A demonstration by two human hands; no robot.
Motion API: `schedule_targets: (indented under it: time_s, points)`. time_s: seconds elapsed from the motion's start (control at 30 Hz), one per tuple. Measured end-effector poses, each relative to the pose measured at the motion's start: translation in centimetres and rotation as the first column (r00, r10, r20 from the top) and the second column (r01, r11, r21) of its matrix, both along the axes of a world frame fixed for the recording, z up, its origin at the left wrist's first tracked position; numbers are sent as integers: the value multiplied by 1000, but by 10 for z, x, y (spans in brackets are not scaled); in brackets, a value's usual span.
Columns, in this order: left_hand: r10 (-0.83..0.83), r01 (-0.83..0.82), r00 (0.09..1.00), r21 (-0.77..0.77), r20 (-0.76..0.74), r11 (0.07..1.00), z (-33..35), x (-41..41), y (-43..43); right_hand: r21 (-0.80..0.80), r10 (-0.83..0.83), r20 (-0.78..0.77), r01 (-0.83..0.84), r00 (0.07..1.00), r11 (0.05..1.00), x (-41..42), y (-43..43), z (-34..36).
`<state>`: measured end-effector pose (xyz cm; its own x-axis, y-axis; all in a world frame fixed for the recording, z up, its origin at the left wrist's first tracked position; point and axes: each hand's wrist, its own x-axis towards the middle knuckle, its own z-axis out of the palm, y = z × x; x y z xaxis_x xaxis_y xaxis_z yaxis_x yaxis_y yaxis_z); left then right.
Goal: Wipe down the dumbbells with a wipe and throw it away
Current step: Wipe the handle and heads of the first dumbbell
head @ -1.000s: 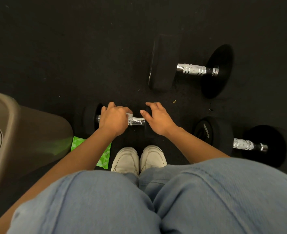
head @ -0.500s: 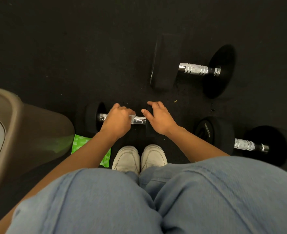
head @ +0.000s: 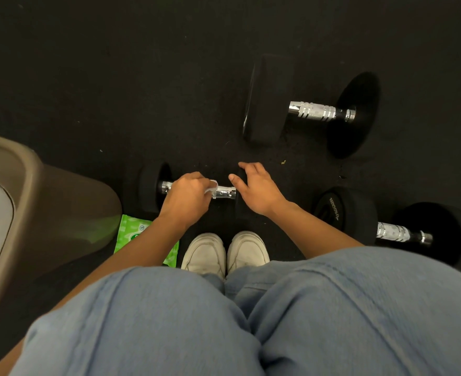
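Dumbbells are counted at 3 on the dark floor (head: 115,77). The small dumbbell (head: 225,191) lies crosswise just ahead of the white shoes (head: 204,253), near the middle of the view, and is the 1 being wiped. Its chrome handle is gripped by the left hand (head: 187,198), whose fingers are curled round the bar with a white wipe (head: 212,187) bunched under them. The head at its 3 o'clock end is steadied by the right hand (head: 256,189): the fingers are laid loosely spread over the black rubber and nothing is held. A larger dumbbell (head: 313,111) lies at 1 o'clock, well apart, and a 3rd dumbbell (head: 386,229) at 4 o'clock, near the right forearm. A green pack of wipes (head: 131,232) lies at 8 o'clock, just beside a brown bin (head: 61,207) at 9 o'clock.

The task is judged to be partway: 1 handle is under the wipe, and the wipe has not been thrown away. Whether the other 2 have been cleaned cannot be told.

Most of the wipe is hidden inside the left hand. The pack is partly covered by the left forearm. The bin is cut off at the left edge. The lower view is filled by knees in jeans (head: 332,308).
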<state>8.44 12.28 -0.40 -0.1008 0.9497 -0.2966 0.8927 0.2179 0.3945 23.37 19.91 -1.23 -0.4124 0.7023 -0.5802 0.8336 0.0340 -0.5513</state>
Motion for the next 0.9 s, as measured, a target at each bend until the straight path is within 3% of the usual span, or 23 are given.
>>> schedule_targets:
  time_s: [0.17,0.3,0.9]
  points:
    - [80,-79,997,28,-24,996,1,-6,-6,61,-22,-9,22,1000,998,2,-2,4]
    - [44,-44,999,8,14,999,3,1,-3,106,-26,-31,30,999,994,3,-5,6]
    - [27,-30,998,-73,-50,997,2,-2,-11,68,-1,-21,2,1000,998,5,-2,9]
